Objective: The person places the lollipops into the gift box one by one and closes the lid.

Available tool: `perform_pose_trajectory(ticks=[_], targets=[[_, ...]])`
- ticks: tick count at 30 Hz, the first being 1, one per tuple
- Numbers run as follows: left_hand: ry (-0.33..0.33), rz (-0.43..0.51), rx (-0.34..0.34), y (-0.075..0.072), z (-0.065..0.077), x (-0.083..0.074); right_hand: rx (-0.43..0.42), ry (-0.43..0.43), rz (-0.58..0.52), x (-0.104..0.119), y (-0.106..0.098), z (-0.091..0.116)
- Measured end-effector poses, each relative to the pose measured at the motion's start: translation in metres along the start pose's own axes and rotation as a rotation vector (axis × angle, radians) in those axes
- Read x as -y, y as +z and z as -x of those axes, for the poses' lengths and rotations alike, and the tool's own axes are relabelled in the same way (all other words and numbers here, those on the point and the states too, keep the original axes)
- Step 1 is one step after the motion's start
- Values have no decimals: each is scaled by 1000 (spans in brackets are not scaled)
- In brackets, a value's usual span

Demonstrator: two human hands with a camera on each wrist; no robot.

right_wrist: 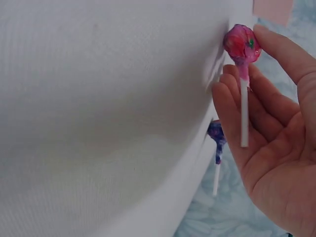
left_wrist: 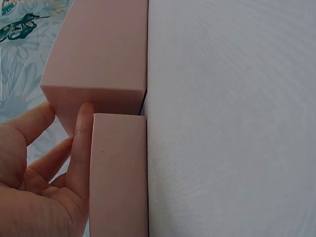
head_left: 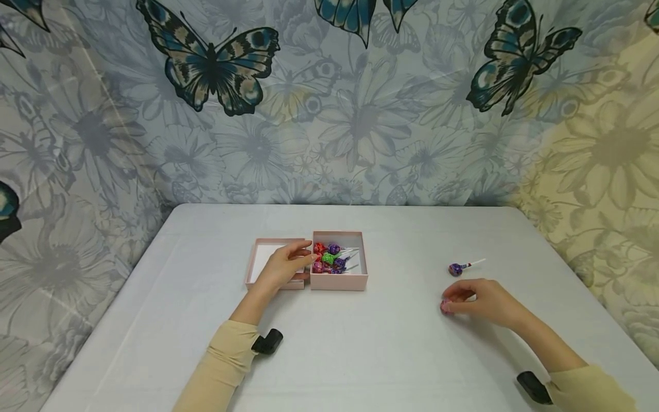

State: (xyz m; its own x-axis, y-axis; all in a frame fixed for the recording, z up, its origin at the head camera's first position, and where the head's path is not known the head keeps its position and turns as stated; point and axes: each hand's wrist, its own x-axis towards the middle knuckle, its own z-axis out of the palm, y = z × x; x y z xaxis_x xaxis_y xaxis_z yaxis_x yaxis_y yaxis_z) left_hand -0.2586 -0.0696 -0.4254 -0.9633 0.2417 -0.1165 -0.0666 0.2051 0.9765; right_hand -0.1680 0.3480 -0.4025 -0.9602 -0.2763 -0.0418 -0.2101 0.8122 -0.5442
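Several wrapped lollipops [head_left: 328,258] in red, green and purple lie inside a pink box [head_left: 340,282] with a white interior. My left hand [head_left: 284,264] holds this box by its left wall; in the left wrist view fingers rest against the wall's outside and one digit is at its rim. Beside it sits a shallower pink box part [head_left: 250,262], partly hidden under that hand. At the right, my right hand [head_left: 486,300] holds a pink-wrapped lollipop [right_wrist: 242,47] by its round head, white stick hanging down in the right wrist view. Beyond that hand lies a purple-wrapped lollipop [head_left: 456,269].
Everything stands on a white-covered table [head_left: 391,349]. A cloth wall with butterflies and flowers [head_left: 360,143] rises behind and at both sides. Black wrist cameras are strapped near both sleeves.
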Motion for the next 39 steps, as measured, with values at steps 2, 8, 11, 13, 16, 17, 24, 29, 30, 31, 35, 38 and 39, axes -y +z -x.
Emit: perform_pose_trajectory(ticks=[2, 8, 11, 13, 16, 17, 24, 29, 30, 31, 35, 38, 39], targets=[[-4, -1, -2, 0, 0, 0, 14, 1, -9, 1, 1, 0], [-13, 3, -7, 0, 0, -1, 25, -6, -12, 1, 3, 0], [-16, 0, -8, 0, 0, -2, 10, -23, 4, 1, 4, -1], [-17, 1, -9, -1, 0, -2, -6, -32, 8, 2, 6, -2], [-18, 10, -11, -1, 0, -2, -36, -40, 5, 5, 8, -5], [-18, 10, -11, -1, 0, -2, -47, -42, 1, 7, 9, -6], [-15, 0, -4, -1, 1, -3, -96, -61, -59, 20, 18, -16], [-10, 5, 0, -1, 2, -3, -110, -44, -112, 28, 27, -25], [-10, 5, 0, -1, 2, -3, -107, -35, -136, 30, 29, -27], [-9, 7, 1, -1, 2, -3, -105, -22, -161, 32, 30, -29], [-7, 7, 0, -1, 1, -2, -97, 22, -250, 40, 36, -36], [-7, 3, -3, 0, 2, -2, -96, 60, -297, 46, 41, -42], [-9, 3, -3, 0, 2, -2, -97, 76, -315, 48, 42, -45]])
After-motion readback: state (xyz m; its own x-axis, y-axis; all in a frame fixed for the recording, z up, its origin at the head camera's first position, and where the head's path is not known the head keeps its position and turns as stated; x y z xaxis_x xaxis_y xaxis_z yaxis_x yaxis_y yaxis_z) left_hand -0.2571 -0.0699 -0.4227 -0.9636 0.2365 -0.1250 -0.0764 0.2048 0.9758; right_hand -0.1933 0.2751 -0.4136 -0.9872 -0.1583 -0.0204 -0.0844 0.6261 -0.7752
